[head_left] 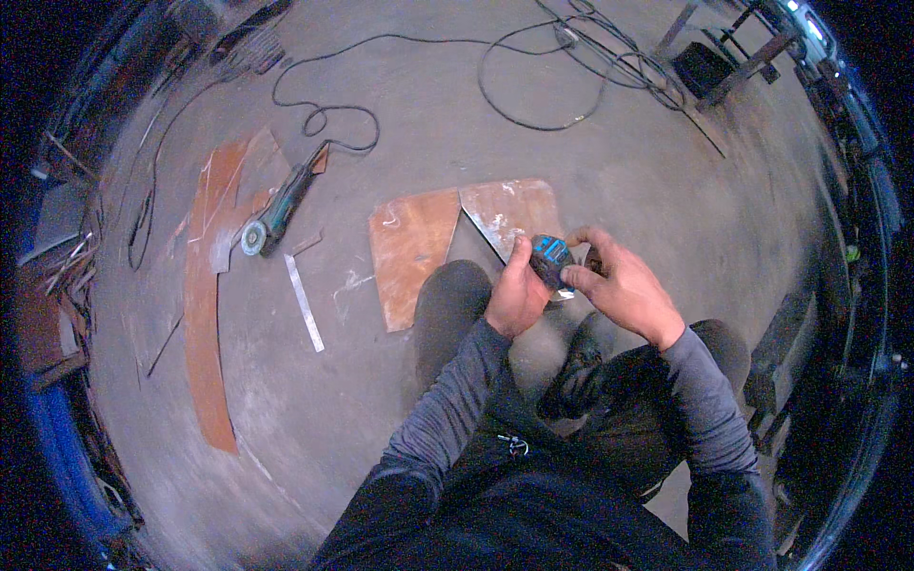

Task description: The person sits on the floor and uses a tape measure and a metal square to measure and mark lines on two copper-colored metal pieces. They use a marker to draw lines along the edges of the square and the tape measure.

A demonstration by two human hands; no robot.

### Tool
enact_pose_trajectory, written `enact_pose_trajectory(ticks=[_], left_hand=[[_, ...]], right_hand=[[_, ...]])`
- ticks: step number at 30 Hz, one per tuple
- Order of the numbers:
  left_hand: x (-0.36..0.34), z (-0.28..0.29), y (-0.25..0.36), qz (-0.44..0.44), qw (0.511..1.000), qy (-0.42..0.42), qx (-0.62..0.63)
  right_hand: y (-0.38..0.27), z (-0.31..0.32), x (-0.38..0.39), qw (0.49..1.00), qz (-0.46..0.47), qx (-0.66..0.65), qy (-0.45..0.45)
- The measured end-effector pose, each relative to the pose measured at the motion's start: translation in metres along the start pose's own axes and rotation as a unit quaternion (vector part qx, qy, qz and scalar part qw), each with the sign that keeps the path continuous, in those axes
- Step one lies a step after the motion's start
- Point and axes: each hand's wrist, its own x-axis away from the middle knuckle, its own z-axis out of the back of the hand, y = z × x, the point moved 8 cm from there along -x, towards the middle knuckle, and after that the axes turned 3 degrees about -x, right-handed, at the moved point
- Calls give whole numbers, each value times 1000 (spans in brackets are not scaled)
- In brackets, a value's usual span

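Note:
My left hand and my right hand are closed on a black and blue tape measure in front of my knees. My left thumb points up along its left side; my right fingers curl round its right side, partly hiding it. Under and beyond it lie two rusty metal plates on the floor: a left one and a right one, their top corners close together. The right plate's lower part is hidden behind my hands.
Left lie an angle grinder with its cord, a long rusty strip and a thin pale metal bar. Looped cables and a dark metal stand are at the back. Scrap metal lines the far left.

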Motion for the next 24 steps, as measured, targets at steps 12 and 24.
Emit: enact_pose_trajectory(ticks=[12, 24], left_hand=[[11, 9, 55, -142, 943, 109, -281], [4, 5, 56, -254, 861, 170, -408]], right_hand=[[3, 8, -42, 996, 68, 5, 60], [20, -7, -91, 994, 32, 106, -12]])
